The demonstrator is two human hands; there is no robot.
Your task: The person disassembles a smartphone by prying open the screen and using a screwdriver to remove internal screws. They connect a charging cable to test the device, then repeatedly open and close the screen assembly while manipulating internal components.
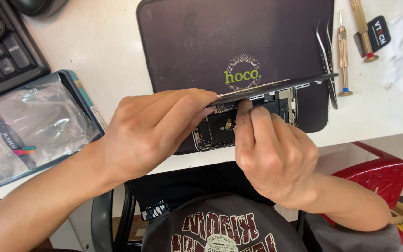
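An opened phone point(283, 103) lies on a dark work mat point(197, 37) at the table's near edge, its inner parts showing. My left hand point(155, 128) grips the phone's lifted screen panel point(281, 87) by its left end and holds it tilted up on edge over the body. My right hand point(269, 149) reaches under the raised panel, with thumb and forefinger pinched on a small part inside the phone near the battery. The fingertips hide what they pinch.
Tweezers point(325, 56), two brass-handled screwdrivers point(343, 51) and a white cloth point(399, 51) lie at the mat's right. A clear plastic package point(29, 126) and a black keyboard point(5, 56) sit at left. A red plastic chair point(383, 175) stands at lower right.
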